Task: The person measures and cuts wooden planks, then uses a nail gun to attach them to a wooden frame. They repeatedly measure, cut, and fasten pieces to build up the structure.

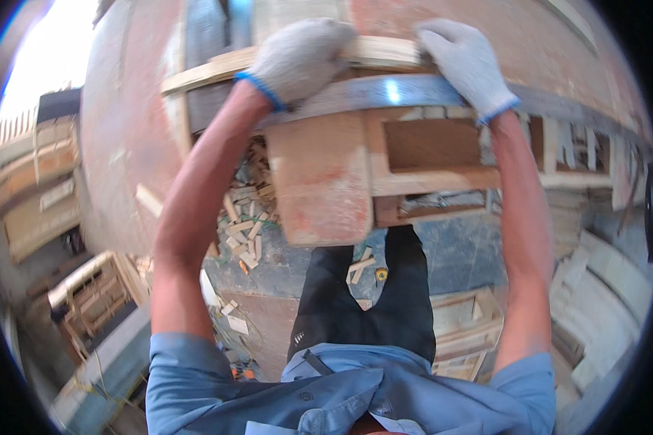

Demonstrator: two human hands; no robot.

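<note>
A pale wooden strip (384,51) lies crosswise on the worktable at the top of the view. My left hand (301,59), in a white knit glove with a blue cuff, is closed over the strip left of its middle. At the strip's right end my right hand (466,61), gloved the same way, has its fingers curled against it. Its fingertips are partly hidden. Just on the near side of the strip runs a shiny metal rail (370,93), beneath both wrists.
Below the rail a reddish, worn board (323,181) juts toward me, beside a wooden frame with open compartments (435,179). Wood offcuts (247,235) litter the floor, with a yellow tape measure (382,274) near my feet. Stacked wooden frames (98,290) stand left; boards (602,290) lean right.
</note>
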